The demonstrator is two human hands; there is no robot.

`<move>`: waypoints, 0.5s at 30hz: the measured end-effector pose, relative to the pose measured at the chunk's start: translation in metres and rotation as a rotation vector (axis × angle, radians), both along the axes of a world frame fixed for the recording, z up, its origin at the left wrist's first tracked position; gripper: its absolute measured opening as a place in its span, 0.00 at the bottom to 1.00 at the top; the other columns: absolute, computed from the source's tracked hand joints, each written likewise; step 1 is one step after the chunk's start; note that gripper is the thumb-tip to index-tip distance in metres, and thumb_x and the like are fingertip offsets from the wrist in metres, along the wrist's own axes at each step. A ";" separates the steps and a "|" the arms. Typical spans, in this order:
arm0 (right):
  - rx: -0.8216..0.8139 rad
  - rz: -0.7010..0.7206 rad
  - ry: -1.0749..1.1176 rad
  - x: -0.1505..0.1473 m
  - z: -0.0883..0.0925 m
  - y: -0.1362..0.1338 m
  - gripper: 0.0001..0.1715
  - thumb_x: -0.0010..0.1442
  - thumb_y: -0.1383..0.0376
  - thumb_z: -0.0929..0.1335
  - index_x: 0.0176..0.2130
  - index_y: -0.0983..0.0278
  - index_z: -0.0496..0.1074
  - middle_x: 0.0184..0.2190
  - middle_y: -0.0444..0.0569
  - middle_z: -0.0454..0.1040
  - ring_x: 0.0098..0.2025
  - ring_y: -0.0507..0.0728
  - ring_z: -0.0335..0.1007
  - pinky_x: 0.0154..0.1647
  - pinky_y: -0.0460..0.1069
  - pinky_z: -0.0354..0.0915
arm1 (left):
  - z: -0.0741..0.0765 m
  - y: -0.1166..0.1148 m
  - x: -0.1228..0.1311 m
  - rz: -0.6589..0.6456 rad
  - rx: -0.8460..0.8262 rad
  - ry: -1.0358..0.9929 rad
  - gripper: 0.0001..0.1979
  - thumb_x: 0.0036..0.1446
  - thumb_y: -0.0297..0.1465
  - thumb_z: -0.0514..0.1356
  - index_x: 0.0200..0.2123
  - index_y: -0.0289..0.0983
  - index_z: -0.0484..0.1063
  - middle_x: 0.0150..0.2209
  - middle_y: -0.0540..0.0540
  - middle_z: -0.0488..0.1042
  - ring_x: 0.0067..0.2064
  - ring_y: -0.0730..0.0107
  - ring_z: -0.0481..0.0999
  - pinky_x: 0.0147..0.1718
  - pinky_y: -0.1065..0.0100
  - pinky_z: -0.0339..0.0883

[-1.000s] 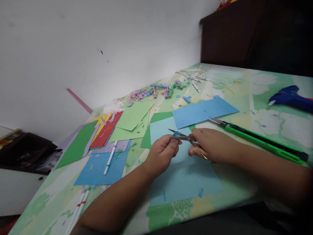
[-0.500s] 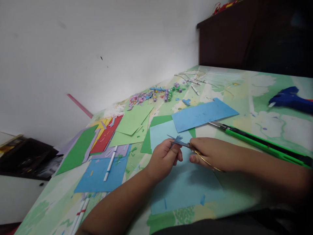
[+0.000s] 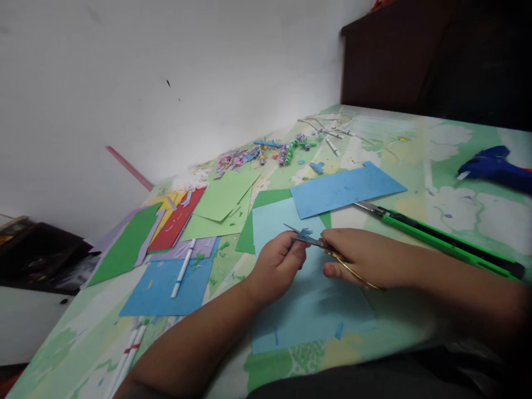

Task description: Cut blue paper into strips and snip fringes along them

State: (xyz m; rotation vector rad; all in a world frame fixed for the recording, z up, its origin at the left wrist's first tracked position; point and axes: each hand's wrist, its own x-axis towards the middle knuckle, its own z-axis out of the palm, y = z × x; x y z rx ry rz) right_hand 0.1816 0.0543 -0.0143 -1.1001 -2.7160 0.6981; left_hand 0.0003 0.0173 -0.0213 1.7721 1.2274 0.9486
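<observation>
Scissors (image 3: 329,251) sit clasped in right hand (image 3: 366,257), while left hand (image 3: 276,267) fingers pinch blue scrap (image 3: 303,234).

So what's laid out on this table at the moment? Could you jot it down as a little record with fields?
Left hand: pinches a small blue paper piece
Right hand: holds small scissors, blades at the paper piece
Under the hands: light blue sheet, flat on the table
Right of the hands: green utility knife
Far right: blue glue gun
Left side: overlapping coloured sheets, a white stick on a blue one
Far side: rolled paper bits and scraps
</observation>
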 end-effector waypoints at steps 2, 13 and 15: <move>0.053 -0.031 -0.007 -0.003 -0.002 0.000 0.20 0.53 0.49 0.60 0.29 0.64 0.61 0.25 0.48 0.67 0.25 0.54 0.60 0.23 0.47 0.50 | 0.000 0.000 0.001 0.010 0.011 0.023 0.11 0.57 0.31 0.46 0.24 0.36 0.58 0.19 0.54 0.59 0.23 0.78 0.58 0.26 0.72 0.55; 0.108 -0.012 -0.021 -0.005 -0.010 0.003 0.19 0.55 0.51 0.59 0.29 0.64 0.61 0.24 0.48 0.66 0.25 0.54 0.60 0.23 0.47 0.50 | 0.006 -0.001 0.002 0.069 0.105 0.157 0.09 0.55 0.30 0.48 0.24 0.36 0.62 0.19 0.52 0.60 0.25 0.75 0.61 0.27 0.70 0.57; 0.103 -0.004 -0.031 -0.005 -0.010 0.004 0.19 0.55 0.51 0.59 0.29 0.64 0.61 0.24 0.48 0.67 0.25 0.54 0.60 0.23 0.47 0.50 | 0.006 -0.001 0.003 0.078 0.107 0.168 0.09 0.55 0.30 0.48 0.26 0.36 0.63 0.19 0.53 0.61 0.24 0.76 0.61 0.26 0.71 0.57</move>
